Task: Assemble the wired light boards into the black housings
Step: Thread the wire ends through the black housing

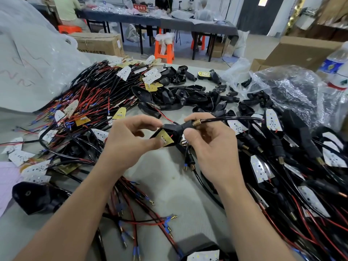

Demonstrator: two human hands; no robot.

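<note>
Above the middle of the grey table I hold one black housing (174, 129) between both hands. My left hand (130, 142) pinches its wide end, thumb pressing the yellow-backed light board (164, 138) that sits in the opening. My right hand (209, 146) grips the housing's narrow stem near the brass threaded end (196, 123), where a black sleeved cable (231, 118) leads out to the right. A red wire (166, 117) runs off behind the housing.
Loose wired boards (90, 95) are heaped at the left, empty black housings (184, 95) behind, assembled units (282, 147) at the right. Plastic bags (286, 85), a water bottle (337, 66) and cardboard boxes (301, 51) stand at the back right. People work at a far table (169, 20).
</note>
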